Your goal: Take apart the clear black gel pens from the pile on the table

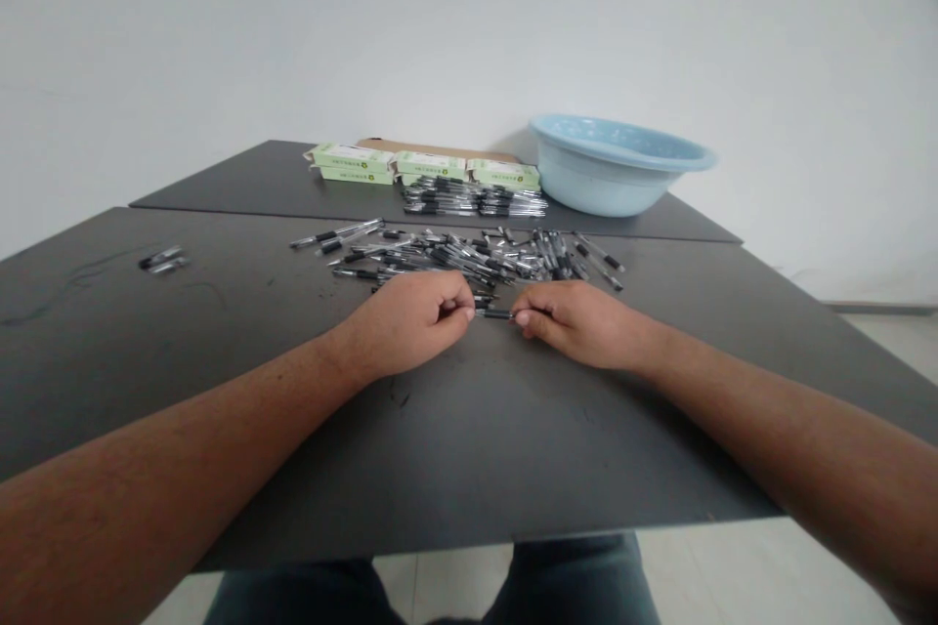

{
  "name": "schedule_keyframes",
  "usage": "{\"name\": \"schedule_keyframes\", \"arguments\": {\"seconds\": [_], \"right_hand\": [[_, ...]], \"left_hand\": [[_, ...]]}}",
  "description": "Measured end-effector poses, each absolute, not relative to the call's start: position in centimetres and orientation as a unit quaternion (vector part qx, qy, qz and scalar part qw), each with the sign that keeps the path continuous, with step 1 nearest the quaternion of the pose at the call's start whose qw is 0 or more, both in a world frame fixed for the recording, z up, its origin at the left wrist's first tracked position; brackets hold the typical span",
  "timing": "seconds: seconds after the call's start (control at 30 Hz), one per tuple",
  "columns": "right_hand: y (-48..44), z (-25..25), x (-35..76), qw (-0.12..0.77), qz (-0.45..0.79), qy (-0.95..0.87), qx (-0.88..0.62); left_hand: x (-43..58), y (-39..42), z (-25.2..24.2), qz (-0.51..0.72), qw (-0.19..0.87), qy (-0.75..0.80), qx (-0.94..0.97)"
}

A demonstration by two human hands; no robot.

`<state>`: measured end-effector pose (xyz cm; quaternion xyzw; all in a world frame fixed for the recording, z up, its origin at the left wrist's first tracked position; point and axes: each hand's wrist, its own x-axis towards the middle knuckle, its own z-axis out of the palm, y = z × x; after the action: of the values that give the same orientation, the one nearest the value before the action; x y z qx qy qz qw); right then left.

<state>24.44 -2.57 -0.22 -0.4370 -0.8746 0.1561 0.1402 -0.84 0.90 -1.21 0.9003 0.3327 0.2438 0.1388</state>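
Observation:
Between my two hands, just above the dark table (469,449), a pen (494,313) with a black grip lies level. My left hand (421,317) is closed in a pinch on its left end, and my right hand (575,320) pinches the right end. The fingers cover both ends, so I cannot tell whether a cap is on. Right behind the hands spreads a loose heap of similar clear pens (469,256) with black grips, pointing in many directions.
Stacked green-and-white boxes (359,168) stand at the back, with neatly laid pens (447,199) in front of them. A light blue basin (608,178) sits at the back right. Small dark-and-clear pieces (165,261) lie far left. A seam crosses the table behind the heap.

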Motion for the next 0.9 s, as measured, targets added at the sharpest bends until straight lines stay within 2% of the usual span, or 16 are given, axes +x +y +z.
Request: {"name": "schedule_keyframes", "arguments": {"seconds": [0.2,0.43,0.57,0.67,0.83,0.9], "right_hand": [[-2.2,-0.2,25.1,0.165,0.202,-0.867,-0.426],[-0.5,0.0,28.2,0.345,0.304,-0.745,-0.483],[0.7,-0.2,29.5,0.405,0.333,-0.701,-0.484],[1.1,-0.1,30.2,0.372,0.326,-0.705,-0.509],[1.3,0.4,31.2,0.196,0.229,-0.799,-0.52],[1.4,0.5,31.6,0.151,0.197,-0.823,-0.51]], "left_hand": [[-1.0,1.0,-1.1,0.253,0.152,0.333,0.895],[-1.5,1.9,-0.8,0.339,0.155,0.401,0.837],[-1.6,2.4,-1.0,0.334,0.145,0.428,0.827],[-1.6,2.4,-1.0,0.324,0.141,0.431,0.83],[-1.5,2.2,-0.7,0.318,0.139,0.429,0.834],[-1.5,2.1,-0.7,0.313,0.128,0.425,0.839]]}}
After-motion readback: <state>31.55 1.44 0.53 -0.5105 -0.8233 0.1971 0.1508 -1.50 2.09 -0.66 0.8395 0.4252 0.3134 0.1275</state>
